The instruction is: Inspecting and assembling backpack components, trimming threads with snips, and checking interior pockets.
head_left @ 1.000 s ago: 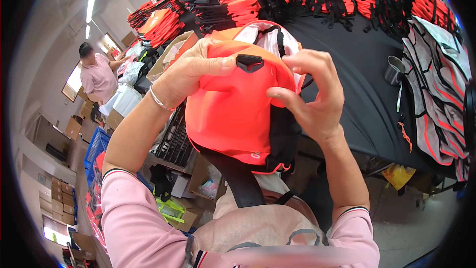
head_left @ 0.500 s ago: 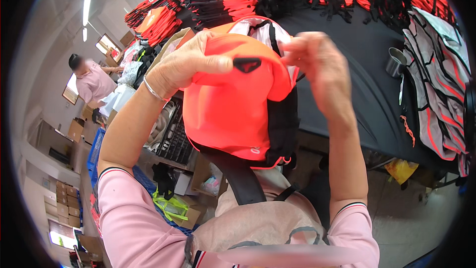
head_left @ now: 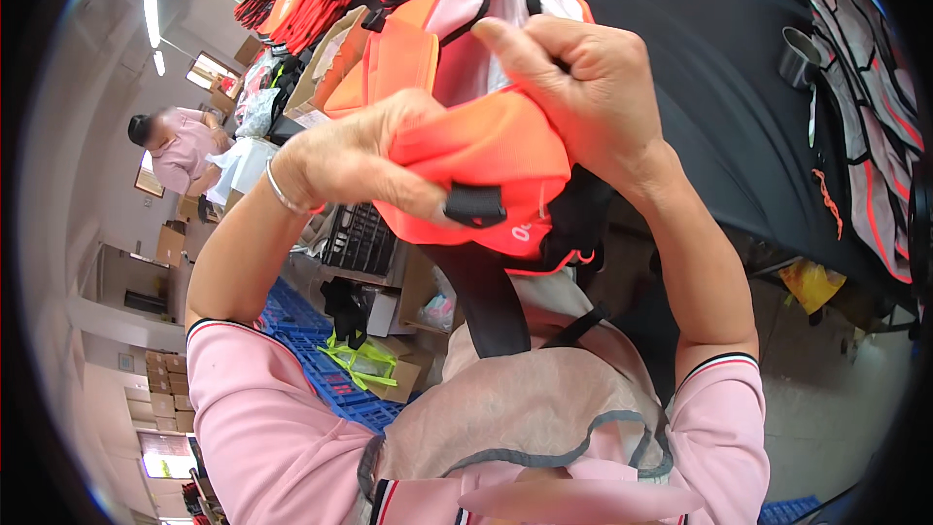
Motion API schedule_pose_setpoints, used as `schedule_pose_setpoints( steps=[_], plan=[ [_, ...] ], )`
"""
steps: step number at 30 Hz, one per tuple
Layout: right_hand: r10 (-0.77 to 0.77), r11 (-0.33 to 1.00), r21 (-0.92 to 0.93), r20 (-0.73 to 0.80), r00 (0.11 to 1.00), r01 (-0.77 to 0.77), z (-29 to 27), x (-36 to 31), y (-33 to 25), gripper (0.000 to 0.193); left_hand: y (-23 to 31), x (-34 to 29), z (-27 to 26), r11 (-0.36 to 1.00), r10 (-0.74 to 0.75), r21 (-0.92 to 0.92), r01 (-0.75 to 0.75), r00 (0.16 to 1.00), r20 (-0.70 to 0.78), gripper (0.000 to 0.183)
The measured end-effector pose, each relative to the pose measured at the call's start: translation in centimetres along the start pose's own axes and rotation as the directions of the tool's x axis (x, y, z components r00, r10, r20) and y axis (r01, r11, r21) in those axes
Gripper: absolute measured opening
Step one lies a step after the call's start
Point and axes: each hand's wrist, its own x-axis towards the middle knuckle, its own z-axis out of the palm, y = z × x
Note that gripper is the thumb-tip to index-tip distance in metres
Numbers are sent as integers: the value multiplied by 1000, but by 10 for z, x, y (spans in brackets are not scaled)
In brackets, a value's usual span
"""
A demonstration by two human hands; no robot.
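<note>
A bright orange backpack (head_left: 501, 136) with black sides is held up in front of me, tilted so that its top gapes. Pale silvery lining (head_left: 559, 0) edged with black binding shows inside. My left hand (head_left: 364, 151) is closed on the folded-over front panel, thumb beside a black webbing tab (head_left: 473, 202). At the opening, my right hand (head_left: 593, 87) is closed, fingers curled over the edge and thumb against the black binding; what lies under the fingers is hidden. A wide black strap (head_left: 481, 297) hangs below the bag toward my apron (head_left: 525, 403).
A dark-covered table (head_left: 719, 107) carries stacked orange and black pieces (head_left: 306, 5), a metal cup (head_left: 799, 58) and grey panels with orange trim (head_left: 865, 126). An open carton (head_left: 340, 63) and a black crate (head_left: 358, 238) stand left. Another person (head_left: 185, 151) works farther left.
The backpack has tipped toward me, bringing its lining into view. My right hand has moved left onto the opening's edge. The left hand has pulled the front panel downward.
</note>
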Motion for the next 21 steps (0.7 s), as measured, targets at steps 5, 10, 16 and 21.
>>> schedule_pose_setpoints(
  steps=[5, 10, 16, 21],
  plan=[
    [-50, 999, -10, 58, 997, 51, 11, 7, 8, 35, -28, -1, 12, 995, 101, -13, -102, 994, -40, 22],
    [138, 979, 151, 14, 990, -139, 10, 7, 38, 29, -31, 5, 8, 948, 144, -211, -238, 913, -383, 54],
    [-173, 984, 25, -151, 973, 179, -13, -26, 4, 21, -38, 8, -7, 869, 202, -347, -353, 893, -403, 63],
    [-355, 920, -209, -94, 930, 331, -14, -26, 4, 33, -36, 19, -12, 900, 218, -276, -337, 897, -384, 63]
  ],
)
